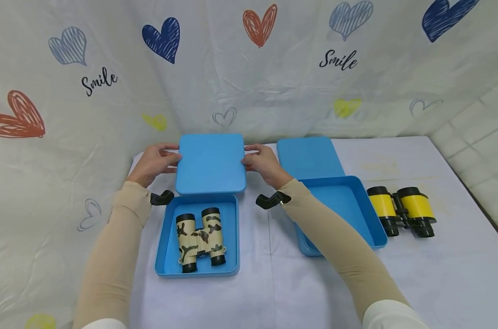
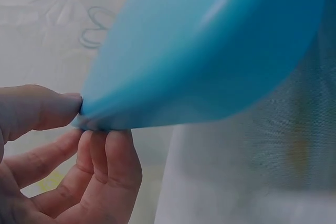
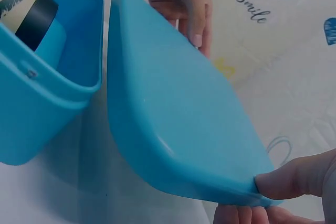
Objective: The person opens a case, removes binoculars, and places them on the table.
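A blue lid [image 1: 211, 163] is held up between both hands, just behind a blue box [image 1: 161, 246] at the left of the table. My left hand [image 1: 155, 162] pinches its left edge; in the left wrist view the thumb is on top and the fingers [image 2: 123, 161] are underneath. My right hand [image 1: 266, 164] grips the opposite edge in the same way, thumb [image 3: 294, 179] over and fingers under. Inside the box lie camouflage-patterned binoculars [image 1: 200, 240] with black ends. In the right wrist view the lid [image 3: 178, 103] stands beside the box wall [image 3: 42, 98].
A second blue box [image 1: 335, 201] sits open at the right, partly behind my right forearm. Another blue lid [image 1: 308, 157] lies behind it. Yellow and black binoculars [image 1: 401, 210] stand to its right. A heart-printed cloth [image 1: 216, 68] hangs at the back of the white-covered table [image 1: 257, 292].
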`<act>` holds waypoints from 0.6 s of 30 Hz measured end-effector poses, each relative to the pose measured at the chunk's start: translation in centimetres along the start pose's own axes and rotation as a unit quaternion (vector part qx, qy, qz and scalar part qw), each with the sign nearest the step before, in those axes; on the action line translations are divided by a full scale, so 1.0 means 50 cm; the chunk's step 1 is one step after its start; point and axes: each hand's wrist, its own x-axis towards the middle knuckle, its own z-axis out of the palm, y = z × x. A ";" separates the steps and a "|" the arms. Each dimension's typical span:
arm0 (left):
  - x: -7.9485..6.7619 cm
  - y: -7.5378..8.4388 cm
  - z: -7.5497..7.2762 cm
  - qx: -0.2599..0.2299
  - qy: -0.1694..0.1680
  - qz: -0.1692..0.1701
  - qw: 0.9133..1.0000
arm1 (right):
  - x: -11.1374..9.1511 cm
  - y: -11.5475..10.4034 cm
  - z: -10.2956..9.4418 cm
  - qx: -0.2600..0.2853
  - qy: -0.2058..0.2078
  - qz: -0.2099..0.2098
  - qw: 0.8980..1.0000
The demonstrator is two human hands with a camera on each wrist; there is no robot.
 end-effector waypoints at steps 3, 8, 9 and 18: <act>0.008 -0.005 0.004 0.005 0.000 -0.001 1.000 | 0.005 0.004 0.001 -0.002 0.004 0.002 1.000; 0.015 -0.015 0.010 0.017 0.001 -0.005 1.000 | 0.015 0.015 0.003 -0.010 0.008 0.008 1.000; 0.016 -0.017 0.011 0.017 0.001 -0.005 1.000 | 0.018 0.016 0.004 -0.012 0.009 0.008 1.000; 0.028 -0.024 0.020 0.026 0.011 -0.026 0.999 | 0.037 0.023 0.010 -0.040 0.012 0.018 0.999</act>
